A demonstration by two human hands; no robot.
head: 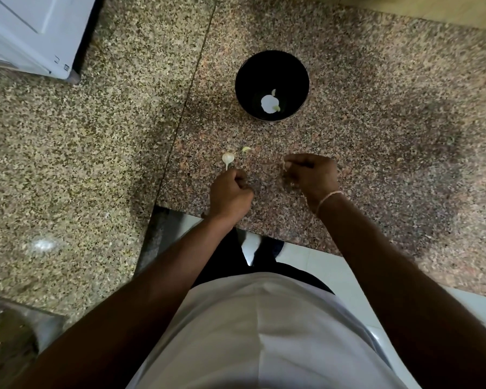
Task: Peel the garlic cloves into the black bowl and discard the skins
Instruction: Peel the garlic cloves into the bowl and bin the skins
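Both hands were low over the speckled granite counter (348,108), fingers curled in. Left hand (230,192) gripped the stalk of a small garlic bulb (227,157), which poked out past the knuckles toward the bowl. Right hand (310,174) was bunched up too, and something pale showed at its fingertips, maybe a clove or a bit of skin, too small to call.

One loose clove (246,149) sat on the counter just beside the bulb, between the hands and the black bowl (272,85).

My read is this was the breaking-apart/peeling step, fairly early on. Next move probably calls for stripping whatever the right hand had and dropping the clean clove in the bowl.

Bowl wasn't empty: a bright white patch sat at the bottom, possibly glare, with a couple of pale bits touching it. Didn't spot a bin for the skins.
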